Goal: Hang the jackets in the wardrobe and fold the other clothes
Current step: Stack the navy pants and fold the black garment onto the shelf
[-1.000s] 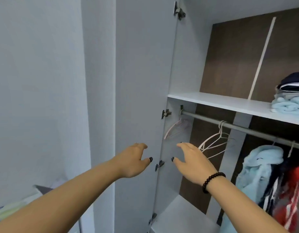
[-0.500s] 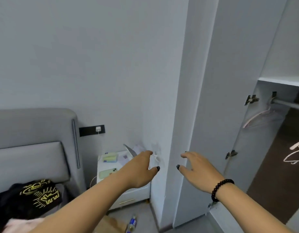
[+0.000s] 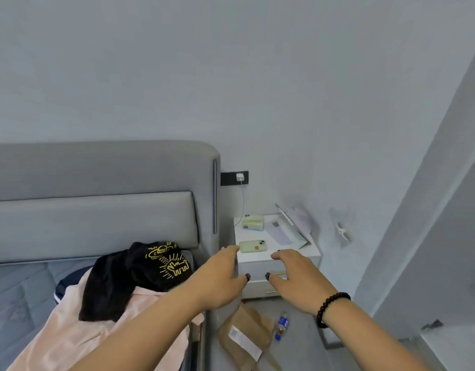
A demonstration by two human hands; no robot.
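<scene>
Both arms were stretched out in front of the person, the left hand [image 3: 221, 277] and the right hand [image 3: 295, 279] held in the air with fingers spread and loosely bent, gripping nothing. A dark bead bracelet [image 3: 330, 307] circled the right wrist. On the bed [image 3: 22, 285] lay a black T-shirt [image 3: 140, 271] with a yellow cartoon print, draped over a pale pink garment [image 3: 78, 336]. Beyond the hands stood a white nightstand [image 3: 260, 266] carrying a pale green phone [image 3: 253, 246]. A charger [image 3: 240, 177] sat in the wall socket above it. On the floor lay a brown paper package [image 3: 244, 338] and a small bottle [image 3: 281, 325].
</scene>
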